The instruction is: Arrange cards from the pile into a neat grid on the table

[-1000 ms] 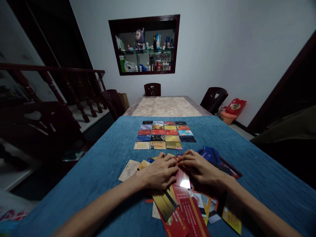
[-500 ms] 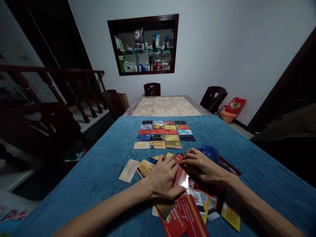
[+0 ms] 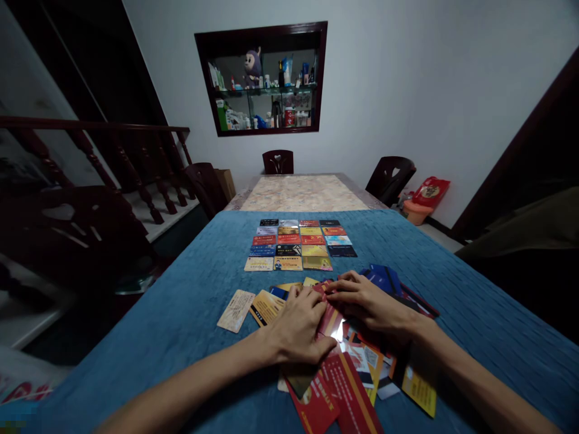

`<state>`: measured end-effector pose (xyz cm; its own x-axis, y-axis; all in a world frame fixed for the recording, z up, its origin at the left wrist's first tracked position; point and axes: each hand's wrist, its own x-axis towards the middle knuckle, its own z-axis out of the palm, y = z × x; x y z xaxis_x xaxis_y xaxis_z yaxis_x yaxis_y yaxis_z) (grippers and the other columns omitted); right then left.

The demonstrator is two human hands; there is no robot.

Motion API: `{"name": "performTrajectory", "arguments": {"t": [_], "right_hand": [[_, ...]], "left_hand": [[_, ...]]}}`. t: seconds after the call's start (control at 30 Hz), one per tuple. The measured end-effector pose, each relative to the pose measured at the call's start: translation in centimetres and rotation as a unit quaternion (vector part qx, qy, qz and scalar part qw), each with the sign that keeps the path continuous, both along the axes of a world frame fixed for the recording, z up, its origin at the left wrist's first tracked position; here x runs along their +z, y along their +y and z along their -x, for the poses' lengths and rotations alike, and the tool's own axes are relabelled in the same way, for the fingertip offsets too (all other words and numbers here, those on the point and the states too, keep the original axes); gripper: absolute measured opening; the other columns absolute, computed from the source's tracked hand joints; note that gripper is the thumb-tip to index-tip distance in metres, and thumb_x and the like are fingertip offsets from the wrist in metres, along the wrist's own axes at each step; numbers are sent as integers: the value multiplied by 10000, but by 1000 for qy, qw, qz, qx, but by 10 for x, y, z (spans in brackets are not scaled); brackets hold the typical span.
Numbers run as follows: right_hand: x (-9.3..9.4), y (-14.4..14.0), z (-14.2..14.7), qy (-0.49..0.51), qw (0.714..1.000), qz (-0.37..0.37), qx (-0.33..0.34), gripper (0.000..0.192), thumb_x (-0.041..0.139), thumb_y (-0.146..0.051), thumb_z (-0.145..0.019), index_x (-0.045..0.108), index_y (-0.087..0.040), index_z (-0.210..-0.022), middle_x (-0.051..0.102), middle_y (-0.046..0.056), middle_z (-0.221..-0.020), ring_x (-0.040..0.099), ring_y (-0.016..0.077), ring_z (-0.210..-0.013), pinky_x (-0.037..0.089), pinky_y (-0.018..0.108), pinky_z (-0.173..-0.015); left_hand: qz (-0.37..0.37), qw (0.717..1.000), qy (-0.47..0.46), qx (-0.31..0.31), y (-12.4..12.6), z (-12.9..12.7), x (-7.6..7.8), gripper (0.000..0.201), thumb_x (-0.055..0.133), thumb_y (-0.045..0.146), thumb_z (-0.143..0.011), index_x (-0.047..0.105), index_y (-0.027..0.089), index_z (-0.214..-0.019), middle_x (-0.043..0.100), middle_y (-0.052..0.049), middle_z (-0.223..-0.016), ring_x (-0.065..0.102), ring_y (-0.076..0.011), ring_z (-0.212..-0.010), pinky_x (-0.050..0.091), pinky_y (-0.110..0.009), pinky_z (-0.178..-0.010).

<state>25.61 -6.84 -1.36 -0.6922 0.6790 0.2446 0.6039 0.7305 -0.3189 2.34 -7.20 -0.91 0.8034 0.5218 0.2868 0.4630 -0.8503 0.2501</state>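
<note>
Both of my hands rest on a loose heap of plastic cards on the blue cloth. My left hand (image 3: 301,325) has bent fingers and a thumb laid along a glossy red card (image 3: 330,321). At that card's upper right edge, the curled fingertips of my right hand (image 3: 368,302) touch it. More red cards (image 3: 351,389) lie below my left hand. A pale card (image 3: 236,310) and a gold card (image 3: 266,306) are to the left. Blue cards (image 3: 383,276) stick out beyond my right hand, and a yellow card (image 3: 420,386) lies under my right forearm. My fingers hide part of the heap.
Further off, several cards (image 3: 288,240) lie face up in neat rows on the blue cloth (image 3: 181,313). Behind them is the table's patterned far part (image 3: 303,191), with dark wooden chairs (image 3: 277,162) around it. A wall niche (image 3: 266,90) holds bottles and a plush toy.
My hands stay almost in the same place on the heap, with only slight finger movement. The whole view has shifted a little; the card rows look the same.
</note>
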Motion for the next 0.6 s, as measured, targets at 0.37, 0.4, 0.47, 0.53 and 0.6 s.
{"name": "performTrajectory", "arguments": {"t": [0.37,0.4,0.47,0.53,0.6], "right_hand": [[4,0,-5,-10,991,-129,14,293,446,-205,-976,705,-227,-1113,726,86,-1092,528,240,-1044,450,412,-867],[4,0,-5,-1,989,-145,12,293,436,-205,-983,705,-222,-1098,732,83,-1065,533,236,-1030,451,403,-854],[3,0,-4,20,984,-175,3,283,430,-222,-991,701,-211,-1071,736,83,-1013,541,229,-997,452,387,-827],[0,0,-3,46,978,-202,-9,270,434,-246,-994,696,-198,-1043,733,86,-954,550,222,-954,449,378,-802],[-2,0,-2,59,974,-216,-22,261,433,-241,-996,685,-193,-1039,725,83,-913,557,216,-925,445,372,-785]], "left_hand": [[-12,1000,10,1,-2,2,7,334,612,394,-778,626,154,-1010,642,-104,-1034,519,-271,-1009,366,-452,-945],[-16,1000,6,1,-2,2,8,311,608,373,-780,628,155,-1000,644,-101,-1023,519,-267,-998,369,-443,-929],[-25,1000,-5,0,-1,2,7,255,592,303,-780,629,157,-987,649,-96,-1007,520,-256,-974,374,-422,-894],[-31,999,-18,2,0,1,7,219,565,233,-783,630,159,-978,654,-93,-1001,525,-245,-948,374,-406,-865],[-29,999,-27,6,3,1,7,204,534,183,-793,633,159,-969,661,-94,-992,533,-234,-916,373,-392,-835]]}}
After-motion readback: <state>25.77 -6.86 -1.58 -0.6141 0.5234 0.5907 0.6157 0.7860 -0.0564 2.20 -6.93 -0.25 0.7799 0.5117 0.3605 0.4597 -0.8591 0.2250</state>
